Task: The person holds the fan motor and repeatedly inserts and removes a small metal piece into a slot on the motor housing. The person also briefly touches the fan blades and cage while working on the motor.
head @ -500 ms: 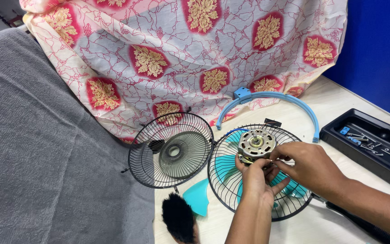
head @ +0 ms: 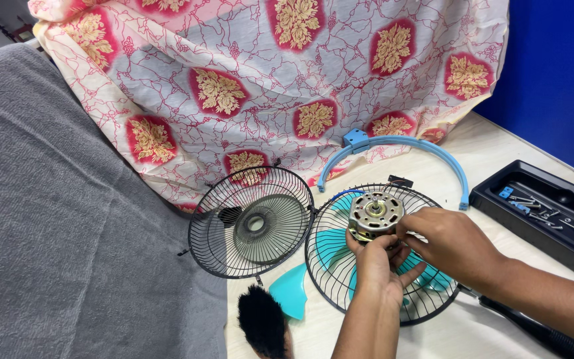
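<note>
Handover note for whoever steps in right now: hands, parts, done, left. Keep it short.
Left hand: fingers at the lower edge of the fan motor, steadying it.
Right hand: fingertips at the motor's right side; whether it holds a small part cannot be seen.
Motor sits on the rear grille, teal blades beneath.
Done: front grille off, lying to the left; blue ring off, lying behind.
Left: motor and grilles are not joined.
Screws are in the black tray; black-handled tool lies by the right forearm; brush at the near edge.

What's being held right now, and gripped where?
The fan motor, over the wire fan guard. The left hand cups its lower edge; the right hand has fingertips at its right side. The exact contact is hidden.
</note>
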